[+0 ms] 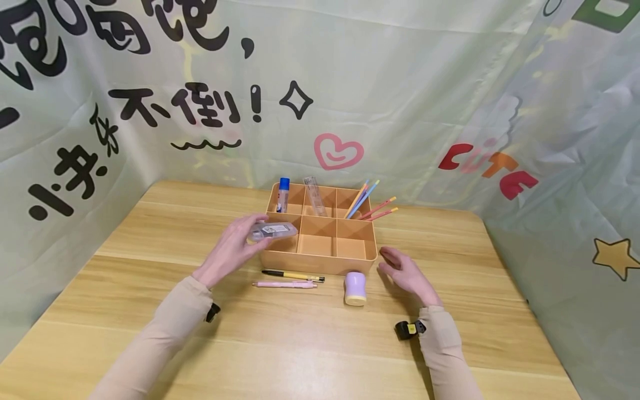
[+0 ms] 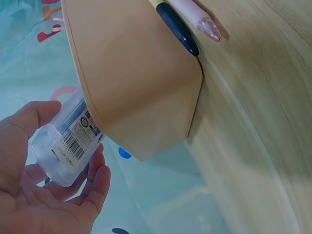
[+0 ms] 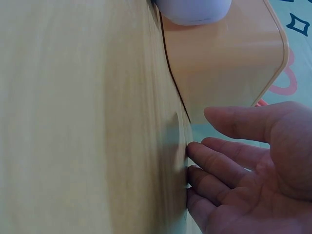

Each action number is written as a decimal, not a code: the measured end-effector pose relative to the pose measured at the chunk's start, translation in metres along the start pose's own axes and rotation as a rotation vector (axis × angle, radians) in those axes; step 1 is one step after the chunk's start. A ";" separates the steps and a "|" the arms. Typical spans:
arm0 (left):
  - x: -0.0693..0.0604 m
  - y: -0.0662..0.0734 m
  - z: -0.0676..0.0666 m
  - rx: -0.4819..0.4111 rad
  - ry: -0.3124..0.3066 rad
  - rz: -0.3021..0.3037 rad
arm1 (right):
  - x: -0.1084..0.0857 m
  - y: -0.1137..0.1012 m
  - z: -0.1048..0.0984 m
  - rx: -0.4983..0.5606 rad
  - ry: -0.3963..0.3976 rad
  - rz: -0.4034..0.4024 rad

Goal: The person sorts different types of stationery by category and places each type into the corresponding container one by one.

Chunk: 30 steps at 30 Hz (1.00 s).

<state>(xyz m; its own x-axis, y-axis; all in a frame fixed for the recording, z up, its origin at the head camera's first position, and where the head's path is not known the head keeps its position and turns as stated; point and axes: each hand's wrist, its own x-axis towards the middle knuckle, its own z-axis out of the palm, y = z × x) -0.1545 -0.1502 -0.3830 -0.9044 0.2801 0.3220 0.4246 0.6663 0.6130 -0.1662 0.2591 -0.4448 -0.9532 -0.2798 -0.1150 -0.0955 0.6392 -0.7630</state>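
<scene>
My left hand point(image 1: 231, 248) holds a translucent plastic case point(image 1: 273, 230) with a barcode label, over the front left compartment of the orange organizer box point(image 1: 320, 265). In the left wrist view the thumb is on one side of the case point(image 2: 68, 141) and curled fingers are on the other; the case's far end is hidden behind the box wall. My right hand point(image 1: 406, 273) is beside the box's right front corner, holding nothing. Its fingers point(image 3: 214, 163) are relaxed, near the tabletop, with the thumb apart from them.
The back compartments hold a blue-capped glue stick point(image 1: 283, 195), a clear narrow plastic item point(image 1: 315, 197) and several colored pencils point(image 1: 361, 199). Before the box lie a yellow-and-black pen point(image 1: 294, 275), a pink pen point(image 1: 285, 284) and a purple container with a cream end point(image 1: 355, 288). A printed cloth point(image 1: 400, 111) hangs behind the table.
</scene>
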 end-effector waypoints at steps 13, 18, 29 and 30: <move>0.004 -0.006 0.007 -0.029 0.002 -0.005 | 0.002 -0.001 0.001 -0.005 0.003 -0.004; 0.005 -0.008 0.010 -0.038 0.013 -0.010 | 0.001 -0.002 0.001 0.001 0.004 -0.002; 0.005 -0.009 0.019 -0.076 -0.071 -0.131 | 0.000 -0.001 0.000 0.004 0.008 -0.003; 0.005 -0.010 0.021 -0.086 -0.085 -0.145 | 0.000 -0.001 0.000 0.007 0.009 -0.003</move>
<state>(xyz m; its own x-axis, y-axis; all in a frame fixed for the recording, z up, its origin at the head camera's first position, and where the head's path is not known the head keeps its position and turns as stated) -0.1641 -0.1408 -0.4029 -0.9553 0.2447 0.1658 0.2879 0.6434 0.7093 -0.1661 0.2592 -0.4440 -0.9554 -0.2751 -0.1071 -0.0963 0.6332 -0.7680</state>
